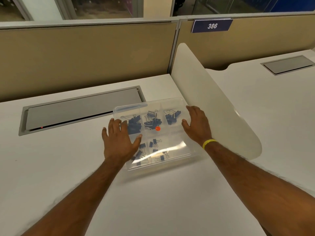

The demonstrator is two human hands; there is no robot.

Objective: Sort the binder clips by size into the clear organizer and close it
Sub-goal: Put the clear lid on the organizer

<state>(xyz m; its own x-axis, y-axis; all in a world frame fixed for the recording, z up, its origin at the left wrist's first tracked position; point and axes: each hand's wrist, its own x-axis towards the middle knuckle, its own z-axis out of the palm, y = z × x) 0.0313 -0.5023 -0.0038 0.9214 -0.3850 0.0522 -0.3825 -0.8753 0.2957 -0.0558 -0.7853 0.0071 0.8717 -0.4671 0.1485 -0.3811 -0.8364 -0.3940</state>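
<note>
The clear organizer [177,149] lies on the white desk with its transparent lid down over the compartments. Blue binder clips [152,120] show through the lid: larger ones in the three far compartments, smaller ones [154,144] in the near ones. A small orange-red dot [157,128] sits near the lid's middle. My left hand [119,140] lies flat on the lid's left side, fingers spread. My right hand [197,125] rests with straight fingers against the organizer's right edge; a yellow band circles that wrist.
A white curved divider panel [213,103] rises just right of the organizer, close behind my right hand. A grey cable hatch [81,109] is set into the desk [51,167] behind the organizer. Tan partition walls [85,57] close off the back; a sign reads 386.
</note>
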